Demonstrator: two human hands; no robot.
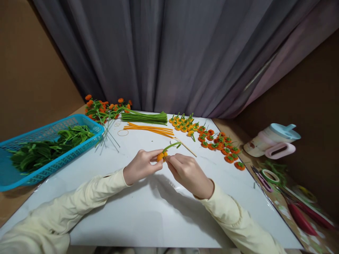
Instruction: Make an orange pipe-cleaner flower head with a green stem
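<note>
Ornament (160,157) in L hand (141,164) pinch; R hand (189,173) prob. alongside

Stems (144,118) lie behind the held piece (160,157), basket (66,153) left, mug (258,144) right.

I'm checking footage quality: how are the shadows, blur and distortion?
Head view: shadows fall on the white tabletop beneath the left hand and right hand; the mug leans, likely from lens distortion; the red-handled tool, lower right, looks stretched and soft.

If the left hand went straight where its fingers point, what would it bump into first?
Probably the right hand, just past the small orange flower that the left hand is pinching, though the exact depth is hard to judge.
</note>
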